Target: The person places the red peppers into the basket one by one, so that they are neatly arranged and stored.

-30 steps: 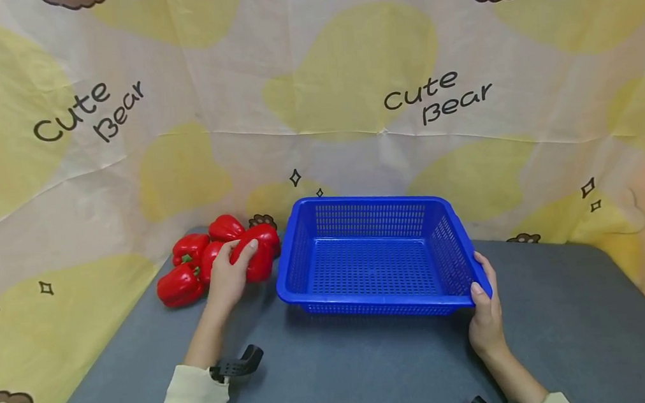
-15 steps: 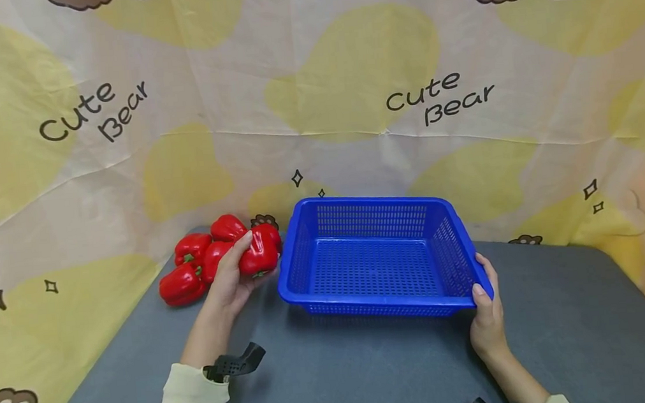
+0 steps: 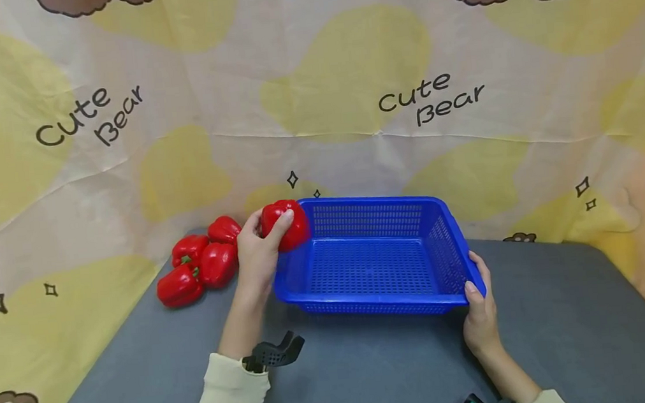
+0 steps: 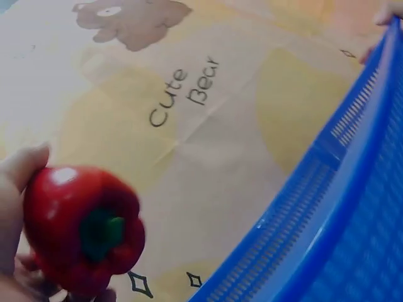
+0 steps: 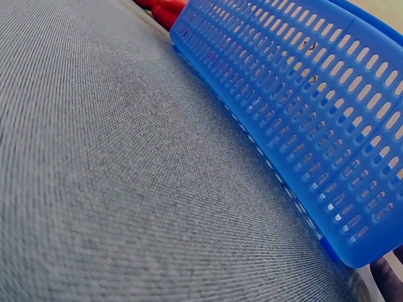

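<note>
My left hand (image 3: 257, 253) grips a red bell pepper (image 3: 291, 228) and holds it up at the left rim of a blue plastic basket (image 3: 366, 308). In the left wrist view the pepper's green stem (image 4: 104, 234) faces the camera, with my thumb and fingers around its far side. My right hand (image 3: 480, 315) holds the basket's right front corner, thumb on the rim and fingers along the outer side. No pepper shows inside the basket. Several more red bell peppers (image 3: 218, 264) lie grouped on the grey table to the left of the basket.
The grey tabletop (image 3: 366, 370) runs under everything. Behind it hangs a cloth backdrop (image 3: 335, 85) with yellow patches and "Cute Bear" lettering. Each wrist wears a black camera mount, such as the left one (image 3: 275, 351).
My left hand has picked up a bell pepper from the right side of the group and moved it up and right to the basket's left rim. The right hand keeps its hold.
</note>
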The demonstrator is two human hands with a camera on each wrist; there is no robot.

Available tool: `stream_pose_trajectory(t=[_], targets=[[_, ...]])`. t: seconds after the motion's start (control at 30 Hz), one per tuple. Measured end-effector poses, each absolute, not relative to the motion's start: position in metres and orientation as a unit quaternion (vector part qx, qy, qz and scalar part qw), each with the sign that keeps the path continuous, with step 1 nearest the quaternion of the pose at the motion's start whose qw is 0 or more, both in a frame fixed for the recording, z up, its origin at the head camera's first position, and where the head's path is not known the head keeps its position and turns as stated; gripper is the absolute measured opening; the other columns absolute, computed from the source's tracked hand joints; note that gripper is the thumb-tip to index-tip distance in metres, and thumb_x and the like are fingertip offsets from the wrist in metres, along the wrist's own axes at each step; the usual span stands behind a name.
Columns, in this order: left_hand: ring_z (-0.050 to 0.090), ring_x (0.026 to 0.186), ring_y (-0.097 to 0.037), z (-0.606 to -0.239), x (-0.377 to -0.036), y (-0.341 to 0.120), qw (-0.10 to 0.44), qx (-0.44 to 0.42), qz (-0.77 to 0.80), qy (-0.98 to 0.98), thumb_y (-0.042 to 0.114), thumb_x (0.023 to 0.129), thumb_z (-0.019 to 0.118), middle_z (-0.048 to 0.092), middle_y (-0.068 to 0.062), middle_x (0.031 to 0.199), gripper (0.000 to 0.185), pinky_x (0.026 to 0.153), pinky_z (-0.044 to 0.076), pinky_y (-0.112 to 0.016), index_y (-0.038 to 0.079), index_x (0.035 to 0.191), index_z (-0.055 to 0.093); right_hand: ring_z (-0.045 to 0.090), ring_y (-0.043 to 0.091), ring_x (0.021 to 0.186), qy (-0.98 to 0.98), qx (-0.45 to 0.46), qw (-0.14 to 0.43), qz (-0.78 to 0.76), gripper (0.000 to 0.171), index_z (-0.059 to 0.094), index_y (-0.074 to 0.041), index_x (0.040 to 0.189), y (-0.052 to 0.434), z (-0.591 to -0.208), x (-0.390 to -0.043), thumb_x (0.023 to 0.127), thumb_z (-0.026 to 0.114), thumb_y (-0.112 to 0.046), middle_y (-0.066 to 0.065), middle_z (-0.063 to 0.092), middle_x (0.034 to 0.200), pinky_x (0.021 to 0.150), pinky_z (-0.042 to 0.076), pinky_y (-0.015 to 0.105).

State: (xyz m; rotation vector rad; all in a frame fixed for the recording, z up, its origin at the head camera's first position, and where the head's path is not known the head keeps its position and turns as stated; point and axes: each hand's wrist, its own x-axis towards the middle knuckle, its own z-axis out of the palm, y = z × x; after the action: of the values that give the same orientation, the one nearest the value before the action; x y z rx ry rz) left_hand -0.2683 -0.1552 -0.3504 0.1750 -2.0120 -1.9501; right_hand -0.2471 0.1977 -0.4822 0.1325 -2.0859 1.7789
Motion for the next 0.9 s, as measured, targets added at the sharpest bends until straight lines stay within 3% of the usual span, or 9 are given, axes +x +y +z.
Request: stream_pose_trajectory(t=[0.13, 0.37, 0.63, 0.9], targets=[[0.058, 0.124, -0.029, -0.355, -0.271, -0.145, 0.181, 0.034, -0.641, -0.745, 0.036, 0.086, 0.079, 0.062, -0.011, 0.135, 0.062, 0.100, 0.056, -0.052, 0.011, 0.137, 0.054, 0.041, 0.006, 0.131, -0.739, 0.049, 0.203, 0.641, 0.059, 0.029, -0.030, 0.158, 0.197, -0.485, -0.249, 0.100, 0.032, -0.032, 0.003, 0.034, 0.159, 0.101, 0.036, 0.017], [0.057, 0.128, -0.032, -0.371, -0.276, -0.136, 0.165, 0.013, -0.560, -0.812, 0.043, 0.083, 0.080, 0.058, -0.009, 0.141, 0.068, 0.093, 0.059, -0.053, 0.017, 0.139, 0.052, 0.042, 0.007, 0.131, -0.735, 0.052, 0.210, 0.643, 0.058, 0.030, -0.029, 0.158, 0.199, -0.487, -0.251, 0.100, 0.033, -0.031, 0.004, 0.036, 0.158, 0.101, 0.036, 0.016], [0.059, 0.125, -0.031, -0.388, -0.280, -0.126, 0.184, -0.023, -0.466, -0.865, 0.036, 0.082, 0.083, 0.059, -0.007, 0.138, 0.066, 0.087, 0.061, -0.051, 0.022, 0.138, 0.053, 0.042, 0.006, 0.129, -0.742, 0.045, 0.209, 0.635, 0.059, 0.030, -0.028, 0.158, 0.202, -0.485, -0.248, 0.100, 0.032, -0.032, 0.005, 0.037, 0.158, 0.100, 0.036, 0.014], [0.059, 0.124, -0.032, -0.390, -0.276, -0.132, 0.209, -0.030, -0.429, -0.878, 0.041, 0.083, 0.080, 0.059, -0.008, 0.135, 0.070, 0.088, 0.061, -0.053, 0.028, 0.145, 0.051, 0.040, 0.007, 0.132, -0.742, 0.047, 0.203, 0.638, 0.059, 0.029, -0.030, 0.159, 0.200, -0.487, -0.251, 0.100, 0.032, -0.033, 0.005, 0.034, 0.160, 0.103, 0.035, 0.021]])
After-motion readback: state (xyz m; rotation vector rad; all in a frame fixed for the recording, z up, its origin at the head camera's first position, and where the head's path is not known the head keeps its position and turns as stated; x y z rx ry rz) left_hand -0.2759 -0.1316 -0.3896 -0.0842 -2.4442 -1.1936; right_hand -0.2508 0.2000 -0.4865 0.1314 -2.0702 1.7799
